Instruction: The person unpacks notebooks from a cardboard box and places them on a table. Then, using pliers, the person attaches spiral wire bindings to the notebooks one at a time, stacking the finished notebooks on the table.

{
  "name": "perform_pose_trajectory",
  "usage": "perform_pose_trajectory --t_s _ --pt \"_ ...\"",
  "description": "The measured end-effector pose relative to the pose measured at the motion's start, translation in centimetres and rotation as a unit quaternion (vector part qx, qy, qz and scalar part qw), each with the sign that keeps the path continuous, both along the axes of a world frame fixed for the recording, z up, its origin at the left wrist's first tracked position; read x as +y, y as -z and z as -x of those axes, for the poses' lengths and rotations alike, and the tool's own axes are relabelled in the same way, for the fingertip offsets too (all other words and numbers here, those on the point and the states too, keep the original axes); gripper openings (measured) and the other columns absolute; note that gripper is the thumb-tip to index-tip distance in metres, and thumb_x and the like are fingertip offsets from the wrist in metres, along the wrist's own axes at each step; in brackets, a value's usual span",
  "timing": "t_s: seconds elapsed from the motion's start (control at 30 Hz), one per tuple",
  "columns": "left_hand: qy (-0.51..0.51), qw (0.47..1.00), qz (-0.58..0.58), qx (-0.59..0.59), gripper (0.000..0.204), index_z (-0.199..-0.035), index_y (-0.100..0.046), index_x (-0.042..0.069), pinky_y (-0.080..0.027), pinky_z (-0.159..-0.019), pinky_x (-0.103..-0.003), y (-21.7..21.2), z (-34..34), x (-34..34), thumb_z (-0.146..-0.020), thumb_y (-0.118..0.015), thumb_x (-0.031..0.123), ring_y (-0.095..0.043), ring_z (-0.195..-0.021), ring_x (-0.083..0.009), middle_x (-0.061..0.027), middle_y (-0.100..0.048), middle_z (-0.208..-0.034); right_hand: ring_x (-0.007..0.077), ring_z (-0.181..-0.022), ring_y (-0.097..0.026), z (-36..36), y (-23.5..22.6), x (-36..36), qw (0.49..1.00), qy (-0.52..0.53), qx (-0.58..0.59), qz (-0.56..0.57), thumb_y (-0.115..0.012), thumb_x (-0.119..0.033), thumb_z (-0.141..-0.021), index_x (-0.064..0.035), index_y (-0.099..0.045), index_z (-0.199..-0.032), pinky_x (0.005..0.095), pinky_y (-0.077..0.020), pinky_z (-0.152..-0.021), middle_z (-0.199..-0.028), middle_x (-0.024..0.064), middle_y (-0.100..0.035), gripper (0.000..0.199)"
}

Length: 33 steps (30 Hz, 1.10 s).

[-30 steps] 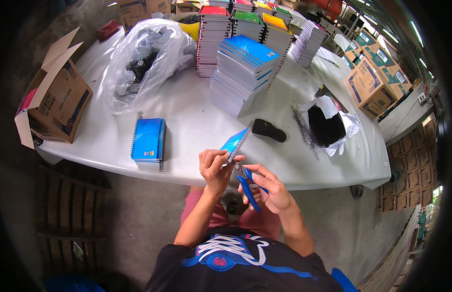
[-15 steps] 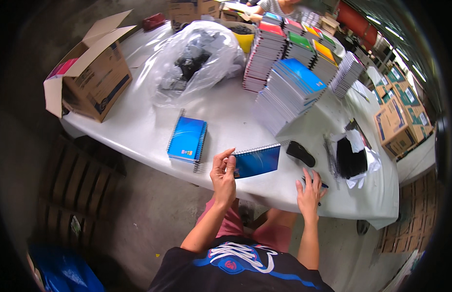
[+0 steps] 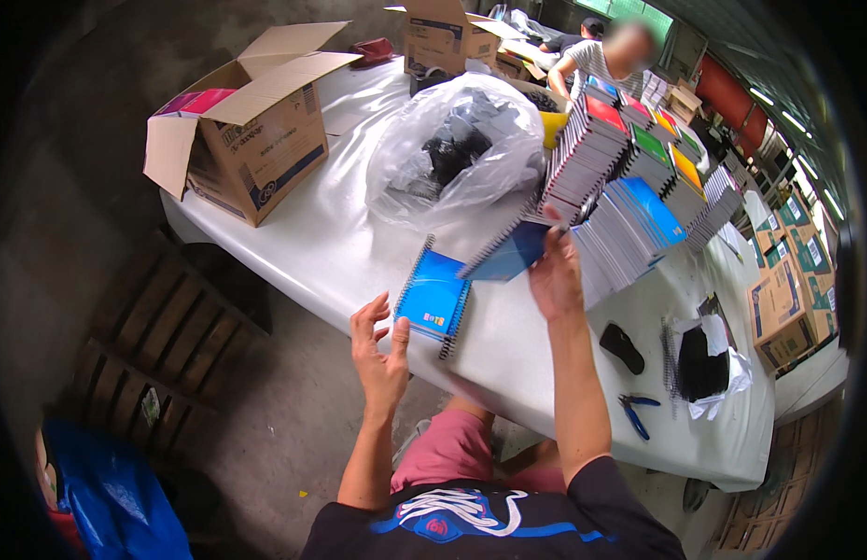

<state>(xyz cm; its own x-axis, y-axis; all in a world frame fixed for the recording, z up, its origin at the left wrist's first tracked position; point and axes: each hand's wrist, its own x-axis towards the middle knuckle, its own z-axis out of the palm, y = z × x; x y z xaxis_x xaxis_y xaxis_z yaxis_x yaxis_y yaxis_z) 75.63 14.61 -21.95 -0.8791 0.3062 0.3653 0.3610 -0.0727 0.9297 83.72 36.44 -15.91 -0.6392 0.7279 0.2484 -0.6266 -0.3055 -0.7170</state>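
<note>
My right hand (image 3: 559, 278) grips a blue spiral notebook (image 3: 510, 250) by its right end, tilted, above the table between a small pile and a tall stack. Just left of it lies the small pile of blue spiral notebooks (image 3: 433, 297), its wire bindings along the sides. Close to that pile's near left corner, my left hand (image 3: 379, 355) is open and holds nothing, fingers apart. The tall stack of blue-topped notebooks (image 3: 629, 224) leans behind my right wrist. Blue-handled cutting pliers (image 3: 636, 413) lie on the table right of my right forearm.
A white-covered table (image 3: 494, 341) carries an open carton (image 3: 261, 140), a clear plastic bag (image 3: 457, 154) of dark scraps, several coloured notebook stacks (image 3: 587, 154), a black object (image 3: 622, 349) and loose black wire coils (image 3: 702, 359). A person (image 3: 606, 61) sits across the table.
The notebook has passed from my left hand to my right, which carried it away from me. My left hand moved beside the small pile. The pliers, earlier under my right hand, now lie uncovered.
</note>
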Motion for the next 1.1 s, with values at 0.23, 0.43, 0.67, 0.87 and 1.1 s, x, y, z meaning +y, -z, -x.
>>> perform_pose_trajectory --t_s 0.23,0.43,0.67,0.87,1.1 --pt "0.03 0.995 0.075 -0.051 0.052 -0.131 -0.049 0.011 -0.046 -0.087 -0.034 3.3 2.3 -1.3 -0.084 -0.069 0.021 -0.051 -0.111 -0.0214 -0.0082 -0.049 -0.124 0.0124 -0.079 -0.056 6.1 -5.1 -0.5 0.787 -0.173 -0.247 -0.538 -0.06 -0.025 -0.073 -0.006 -0.062 -0.108 0.0221 -0.0372 -0.075 -0.09 0.0063 -0.063 0.04" --pt "0.064 0.992 0.112 -0.003 0.079 -0.137 -0.043 0.011 -0.045 -0.088 -0.039 4.3 2.4 -0.7 -0.069 -0.081 0.026 -0.05 -0.117 -0.0248 -0.0104 -0.05 -0.126 0.0211 -0.099 -0.057 8.4 0.6 -4.2 0.468 -0.237 -0.249 -0.814 -0.067 -0.038 -0.068 -0.0177 -0.058 -0.118 0.0417 -0.0248 -0.103 -0.099 0.0071 -0.063 0.054" --pt "0.074 0.987 0.124 0.075 0.073 -0.132 -0.048 0.005 -0.043 -0.095 -0.039 4.3 3.0 0.5 -0.069 -0.08 0.024 -0.051 -0.117 -0.0318 -0.0185 -0.05 -0.13 0.0275 -0.12 -0.047 4.9 5.8 2.1 0.855 0.032 -0.258 -0.449 -0.057 -0.038 -0.087 -0.0097 -0.047 -0.132 0.0386 -0.0309 -0.105 -0.13 0.0146 -0.05 0.055" --pt "0.103 0.992 0.071 0.007 0.047 -0.115 -0.063 0.004 -0.047 -0.092 -0.034 5.1 4.0 1.4 -0.073 -0.077 0.017 -0.057 -0.111 -0.0249 -0.0146 -0.057 -0.125 0.0303 -0.122 -0.046 6.1 12.6 -1.2 0.838 0.095 -0.393 -0.366 -0.046 -0.04 -0.095 -0.0051 -0.045 -0.132 0.0367 -0.0341 -0.103 -0.129 0.0188 -0.049 0.05" --pt "0.1 0.99 0.077 0.059 0.055 -0.119 -0.061 0.005 -0.048 -0.091 -0.034 6.4 4.0 1.9 -0.069 -0.08 0.014 -0.058 -0.11 -0.0229 -0.0131 -0.057 -0.124 0.0337 -0.124 -0.042 4.7 10.7 -0.1 0.788 0.145 -0.417 -0.428 -0.053 -0.035 -0.091 -0.0068 -0.044 -0.133 0.0408 -0.0326 -0.104 -0.13 0.0204 -0.045 0.051"
